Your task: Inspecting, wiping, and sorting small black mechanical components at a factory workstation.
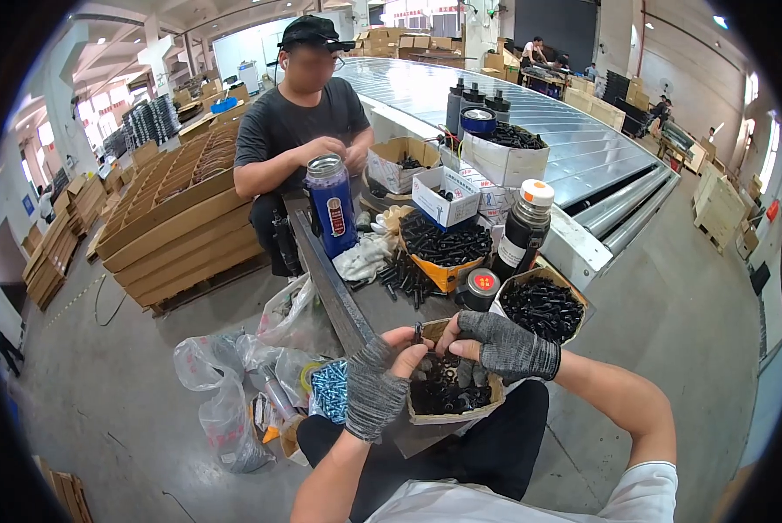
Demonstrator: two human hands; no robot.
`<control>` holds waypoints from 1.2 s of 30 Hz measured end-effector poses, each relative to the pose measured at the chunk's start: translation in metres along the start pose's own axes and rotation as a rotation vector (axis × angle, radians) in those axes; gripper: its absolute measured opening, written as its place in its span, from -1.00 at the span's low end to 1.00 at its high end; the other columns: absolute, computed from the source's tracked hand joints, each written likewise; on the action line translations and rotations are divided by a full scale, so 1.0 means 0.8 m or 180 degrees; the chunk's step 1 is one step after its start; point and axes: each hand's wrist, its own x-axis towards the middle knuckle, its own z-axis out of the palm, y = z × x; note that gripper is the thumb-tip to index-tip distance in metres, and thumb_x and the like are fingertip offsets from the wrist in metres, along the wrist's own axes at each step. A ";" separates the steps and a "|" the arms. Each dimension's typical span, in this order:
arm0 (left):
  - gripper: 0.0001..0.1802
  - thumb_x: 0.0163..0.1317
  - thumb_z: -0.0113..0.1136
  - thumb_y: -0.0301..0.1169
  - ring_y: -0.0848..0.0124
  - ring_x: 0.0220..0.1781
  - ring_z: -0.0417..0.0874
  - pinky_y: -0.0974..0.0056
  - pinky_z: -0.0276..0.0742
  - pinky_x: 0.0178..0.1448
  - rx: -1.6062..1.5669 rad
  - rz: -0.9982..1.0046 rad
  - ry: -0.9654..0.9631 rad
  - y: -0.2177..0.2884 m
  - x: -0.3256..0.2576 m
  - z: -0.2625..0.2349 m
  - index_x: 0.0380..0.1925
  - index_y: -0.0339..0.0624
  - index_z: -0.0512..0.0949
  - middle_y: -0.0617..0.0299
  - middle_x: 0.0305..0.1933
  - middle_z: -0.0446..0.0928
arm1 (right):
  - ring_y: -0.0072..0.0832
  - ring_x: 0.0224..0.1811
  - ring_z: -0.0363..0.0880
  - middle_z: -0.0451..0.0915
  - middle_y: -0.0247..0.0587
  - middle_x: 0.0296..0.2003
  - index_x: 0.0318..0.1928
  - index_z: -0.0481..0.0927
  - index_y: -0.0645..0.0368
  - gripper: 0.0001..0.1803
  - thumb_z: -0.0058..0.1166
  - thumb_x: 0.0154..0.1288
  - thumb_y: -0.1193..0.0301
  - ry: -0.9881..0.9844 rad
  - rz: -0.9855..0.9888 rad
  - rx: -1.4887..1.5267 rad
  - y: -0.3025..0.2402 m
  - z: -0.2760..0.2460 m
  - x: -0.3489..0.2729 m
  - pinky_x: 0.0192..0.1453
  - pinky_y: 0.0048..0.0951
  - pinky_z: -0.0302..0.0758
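Over the open carton (443, 421) at the lap: I see both grey-gloved hands held close together, thumb and forefinger tips bare.
Left hand (378, 383): thumb and forefinger pinch a small black part (419, 332), upright near the carton's far edge; its lower end is lost behind the fingers.
Right hand (506, 346): thumb and forefinger bent just beside the part; I cannot tell whether they grip anything.
Loose black pieces (447, 401): inside the carton, too small and dark for me to sort.
Blue screws (328, 390): left of the carton, partly covered by the left glove; clear plastic bags (219, 401) slump beyond.
Far side: black flask (521, 234), red-topped jar (480, 289), heaped black parts (543, 307) in another box.
In the way: a dark metal bar (330, 283) runs toward the left hand; a blue bottle (334, 213) stands beside it.
Co-worker (304, 122): seated opposite, handwork unreadable behind the bottle's mouth.
Lower edge: cuts off the left forearm.
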 end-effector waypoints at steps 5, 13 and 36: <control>-0.67 0.33 0.30 -0.49 0.39 -0.04 0.72 0.32 0.60 0.09 -0.0018 -0.0086 -0.0106 0.002 -0.001 0.002 0.06 -0.35 0.55 0.08 -0.11 0.70 | -0.51 -0.35 0.65 0.59 -0.20 -0.29 0.00 0.47 0.30 -0.76 -0.02 0.51 0.36 -0.0019 0.0303 0.0126 -0.017 -0.003 -0.008 -0.39 -0.47 0.64; -0.68 0.34 0.29 -0.46 0.37 -0.06 0.72 0.31 0.61 0.06 -0.0009 -0.0059 0.0033 0.002 -0.003 0.011 0.05 -0.38 0.55 0.04 -0.13 0.72 | -0.56 -0.15 0.63 0.68 -0.21 -0.23 -0.06 0.52 0.26 -0.70 0.10 0.47 0.24 -0.0145 0.0497 0.1124 -0.029 0.006 -0.007 -0.05 -0.47 0.59; -0.75 0.36 0.31 -0.40 0.44 -0.22 0.62 0.27 0.56 -0.09 -0.0412 0.0264 0.0446 0.023 -0.016 0.027 -0.04 -0.28 0.60 0.19 -0.17 0.69 | -0.54 -0.11 0.61 0.63 -0.16 -0.12 0.12 0.55 0.32 -0.68 -0.02 0.46 0.45 -0.0244 0.0354 0.1387 0.007 0.001 -0.007 -0.04 -0.45 0.59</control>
